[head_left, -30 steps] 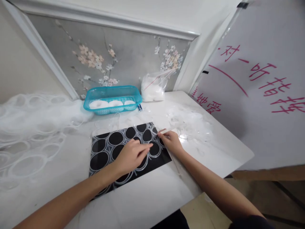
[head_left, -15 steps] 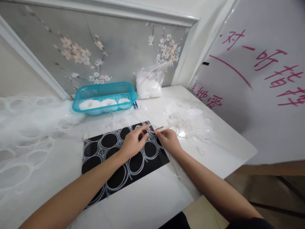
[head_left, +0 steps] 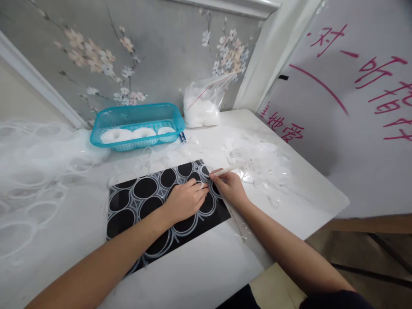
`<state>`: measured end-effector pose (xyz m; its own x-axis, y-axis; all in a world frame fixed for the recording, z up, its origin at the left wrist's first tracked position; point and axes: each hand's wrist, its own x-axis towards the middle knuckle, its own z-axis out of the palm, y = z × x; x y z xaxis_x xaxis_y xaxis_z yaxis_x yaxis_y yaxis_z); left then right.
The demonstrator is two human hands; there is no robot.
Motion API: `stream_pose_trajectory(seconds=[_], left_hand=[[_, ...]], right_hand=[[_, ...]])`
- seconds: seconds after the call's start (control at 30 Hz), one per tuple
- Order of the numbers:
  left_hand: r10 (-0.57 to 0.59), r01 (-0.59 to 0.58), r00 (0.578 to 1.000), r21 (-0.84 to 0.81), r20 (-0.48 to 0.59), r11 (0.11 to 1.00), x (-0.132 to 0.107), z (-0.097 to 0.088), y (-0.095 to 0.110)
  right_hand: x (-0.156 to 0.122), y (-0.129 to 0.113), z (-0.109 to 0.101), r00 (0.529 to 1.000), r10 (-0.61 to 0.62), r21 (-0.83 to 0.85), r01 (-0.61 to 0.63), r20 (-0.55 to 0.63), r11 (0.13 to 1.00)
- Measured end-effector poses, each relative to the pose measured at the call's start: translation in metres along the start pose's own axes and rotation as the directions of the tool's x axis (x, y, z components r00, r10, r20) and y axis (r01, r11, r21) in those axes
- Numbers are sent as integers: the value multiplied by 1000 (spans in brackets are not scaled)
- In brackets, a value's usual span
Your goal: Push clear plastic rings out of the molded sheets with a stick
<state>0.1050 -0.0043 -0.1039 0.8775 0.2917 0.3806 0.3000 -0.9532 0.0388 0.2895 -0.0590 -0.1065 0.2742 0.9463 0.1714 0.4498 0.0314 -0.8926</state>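
A black mat [head_left: 141,201] lies on the white table [head_left: 206,266], covered by a clear plastic sheet cut into rings. My left hand [head_left: 183,201] rests on the sheet near its far right part, fingers curled and pressing down, a small clear ring piece at the fingertips. My right hand [head_left: 230,189] sits just to the right of it, pinched around a thin white stick tool [head_left: 227,171] whose tip meets the sheet at the mat's far right corner.
A turquoise basket [head_left: 137,116] with white round pads stands at the back. A clear bag [head_left: 201,109] of white pads is beside it. Loose clear plastic scraps [head_left: 260,156] lie right of the mat, ringed plastic sheeting [head_left: 35,171] on the left. A whiteboard [head_left: 354,107] with red writing leans at right.
My left hand reached toward the far corner of the mat, then drew back a little and settled on the sheet. My right hand stayed in place. The camera tilted downward.
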Motion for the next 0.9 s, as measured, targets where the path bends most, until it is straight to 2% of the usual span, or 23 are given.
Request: stream_pose_trajectory(seconds=[0.1,0.2,0.3,0.37,0.47,0.5,0.53,0.57,0.6,0.63,0.7,0.73,0.8,0.9], left_hand=[[-22,22,999,25,28,999,0,-1,3],[-89,86,991,36,101,996,1,-1,6],[-151,153,972,1,179,988,3,-2,6],[-175,181,965,-14,195,983,4,-3,6],[-191,198,963,-17,192,980,5,-5,7],[-193,200,962,-18,192,980,5,-6,7],[-193,200,962,-19,192,980,4,-6,7],[-193,200,962,-18,190,980,3,-7,7],[-194,201,963,-17,188,979,2,-7,7],[-195,202,963,-17,186,979,0,-7,6],[-197,203,963,-16,182,979,-2,-6,5],[-196,202,964,-16,180,979,-2,-5,4],[-192,198,966,-17,175,980,-3,-4,3],[-188,194,967,-19,169,981,-2,-3,1]], right_hand=[[0,-1,-1,999,-32,-55,32,-4,998],[-1,2,0,991,-134,-176,130,-8,976],[-9,8,5,968,-248,-362,246,40,899],[-15,12,9,950,-302,-469,302,78,830],[-8,16,8,910,-387,-531,404,149,745],[1,16,2,909,-399,-527,399,121,750],[14,15,-7,918,-394,-516,357,42,778],[28,12,-18,926,-370,-497,289,-72,818],[42,9,-32,916,-317,-459,178,-246,871],[55,6,-45,884,-276,-429,98,-377,898],[70,-2,-67,834,-220,-349,34,-506,936],[69,-5,-72,849,-194,-287,52,-491,957],[56,-9,-67,916,-176,-181,116,-360,977],[24,-9,-33,970,-185,-118,168,-157,979]])
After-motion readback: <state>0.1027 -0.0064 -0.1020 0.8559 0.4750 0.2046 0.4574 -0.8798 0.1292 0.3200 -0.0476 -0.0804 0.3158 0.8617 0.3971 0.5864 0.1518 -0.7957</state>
